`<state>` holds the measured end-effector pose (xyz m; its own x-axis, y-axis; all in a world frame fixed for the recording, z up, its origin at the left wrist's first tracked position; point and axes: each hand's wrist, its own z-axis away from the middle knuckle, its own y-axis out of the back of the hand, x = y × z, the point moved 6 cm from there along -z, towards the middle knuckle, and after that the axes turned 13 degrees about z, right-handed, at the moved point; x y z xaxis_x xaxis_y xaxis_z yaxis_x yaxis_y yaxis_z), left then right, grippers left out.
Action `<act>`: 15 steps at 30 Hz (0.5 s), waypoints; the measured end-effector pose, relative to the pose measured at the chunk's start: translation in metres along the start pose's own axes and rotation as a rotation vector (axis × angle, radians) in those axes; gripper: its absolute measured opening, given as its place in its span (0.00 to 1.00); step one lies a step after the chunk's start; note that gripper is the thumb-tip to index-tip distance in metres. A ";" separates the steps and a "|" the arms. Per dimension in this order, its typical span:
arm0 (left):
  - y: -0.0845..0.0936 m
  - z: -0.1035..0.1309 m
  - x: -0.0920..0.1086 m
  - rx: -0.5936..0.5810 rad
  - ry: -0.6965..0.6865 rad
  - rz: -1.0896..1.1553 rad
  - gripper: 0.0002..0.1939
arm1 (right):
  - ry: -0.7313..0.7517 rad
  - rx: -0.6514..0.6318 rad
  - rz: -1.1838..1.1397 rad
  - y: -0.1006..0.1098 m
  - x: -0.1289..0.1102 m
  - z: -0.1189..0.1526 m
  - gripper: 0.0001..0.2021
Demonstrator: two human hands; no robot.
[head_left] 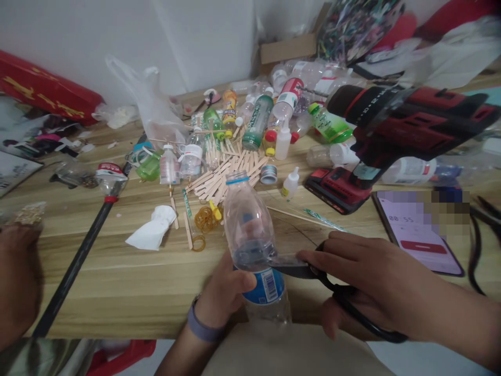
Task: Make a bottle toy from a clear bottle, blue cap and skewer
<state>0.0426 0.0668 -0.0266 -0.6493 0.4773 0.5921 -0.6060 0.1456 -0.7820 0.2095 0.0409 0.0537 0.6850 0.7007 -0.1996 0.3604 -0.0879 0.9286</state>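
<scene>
Table [156,292]: sticks [211,180] behind bottle [259,253], drill [376,149] beyond scissors [296,270]

I had just one view to watch, from the person's head, facing forward and down across the wooden table [156,292] from above its near edge. The left hand [235,287], right hand [360,271] and clear bottle [252,230] sat close to the camera, low in my view; the pale wall [211,42] stood farthest off, at the top.

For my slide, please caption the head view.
Left hand holds a clear, blue-labelled plastic bottle; right hand holds black-handled scissors against it.
</scene>
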 end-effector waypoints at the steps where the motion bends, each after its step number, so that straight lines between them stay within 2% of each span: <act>1: 0.000 0.000 -0.001 0.006 0.001 0.011 0.44 | 0.008 0.012 0.024 0.001 -0.001 0.000 0.29; 7: 0.000 0.002 -0.002 0.089 -0.060 -0.097 0.42 | -0.066 0.076 0.075 -0.004 -0.008 0.005 0.26; 15: 0.002 0.001 -0.008 0.082 -0.062 -0.139 0.41 | -0.073 0.145 0.165 -0.011 -0.016 0.006 0.23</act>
<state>0.0463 0.0619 -0.0323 -0.5820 0.4028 0.7064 -0.7260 0.1339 -0.6745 0.1984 0.0258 0.0449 0.7842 0.6159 -0.0757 0.3233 -0.3015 0.8970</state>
